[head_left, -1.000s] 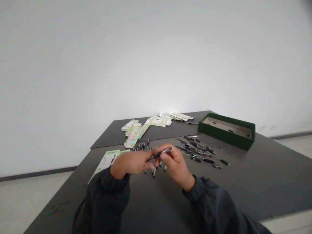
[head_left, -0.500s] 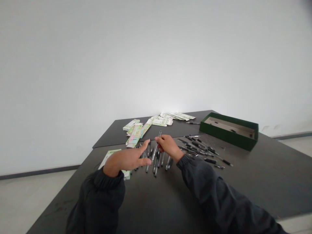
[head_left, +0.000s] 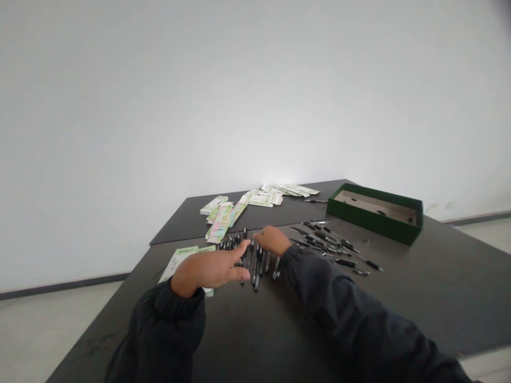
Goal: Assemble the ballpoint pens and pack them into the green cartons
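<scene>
My left hand (head_left: 211, 268) is open, thumb apart from the stretched fingers, just above the left part of a row of pens (head_left: 261, 260). Those pens are clear-barrelled with black parts and lie side by side, pointing roughly toward me. My right hand (head_left: 273, 240) is closed in a pinch low over the same row, on a pen (head_left: 249, 255) that is partly hidden between the two hands. Flat green-and-white cartons (head_left: 181, 258) lie under and beside my left wrist.
Right of the row lies a loose heap of pens (head_left: 325, 239). Behind it, a green open box (head_left: 375, 223) has a few small dark items inside. Flattened cartons (head_left: 221, 221) spread along the back left. One lone pen (head_left: 315, 201) lies left of the box. The dark table (head_left: 239, 340) meets a wall.
My right hand has come down with the pen, from holding it tilted up to low among the row. My left hand has shifted slightly right and down, still open.
</scene>
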Demonstrator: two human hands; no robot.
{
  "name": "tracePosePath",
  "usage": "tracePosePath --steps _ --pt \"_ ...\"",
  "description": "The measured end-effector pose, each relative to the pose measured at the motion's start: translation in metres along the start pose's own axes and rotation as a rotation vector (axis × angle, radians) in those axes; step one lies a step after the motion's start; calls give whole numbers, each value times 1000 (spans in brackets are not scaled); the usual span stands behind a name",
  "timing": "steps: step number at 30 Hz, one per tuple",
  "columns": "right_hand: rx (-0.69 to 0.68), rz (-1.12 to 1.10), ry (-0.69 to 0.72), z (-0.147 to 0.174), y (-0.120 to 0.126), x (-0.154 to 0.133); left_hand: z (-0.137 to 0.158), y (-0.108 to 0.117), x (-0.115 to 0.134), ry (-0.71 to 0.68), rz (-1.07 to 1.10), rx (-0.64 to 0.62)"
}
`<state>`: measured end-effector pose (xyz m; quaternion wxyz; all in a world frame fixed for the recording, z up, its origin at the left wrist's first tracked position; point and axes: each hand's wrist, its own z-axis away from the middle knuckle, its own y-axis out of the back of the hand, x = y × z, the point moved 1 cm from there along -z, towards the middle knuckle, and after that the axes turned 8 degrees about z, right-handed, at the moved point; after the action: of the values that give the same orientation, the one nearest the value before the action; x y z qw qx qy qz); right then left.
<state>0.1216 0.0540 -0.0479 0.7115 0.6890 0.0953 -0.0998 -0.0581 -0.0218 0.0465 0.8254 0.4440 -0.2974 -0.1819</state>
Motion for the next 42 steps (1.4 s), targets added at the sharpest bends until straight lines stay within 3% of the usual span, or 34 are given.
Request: tracePosePath --steps 5,8,13,17,28,42 --pt "145 50 -33 16 35 53 0 -3 -6 42 -41 13" --pt "163 102 -34 44 33 66 -3 -5 -4 62 -74 0" --pt "62 133 90 91 -9 48 -10 -8 0 68 -48 -31" --pt "40 137 115 101 -28 39 -10 -11 2 78 -59 -53" --pt "82 174 78 104 -34 42 -15 -15 14 117 -71 -123" --pt "127 291 95 116 -31 51 -27 -26 6 104 -115 -118"
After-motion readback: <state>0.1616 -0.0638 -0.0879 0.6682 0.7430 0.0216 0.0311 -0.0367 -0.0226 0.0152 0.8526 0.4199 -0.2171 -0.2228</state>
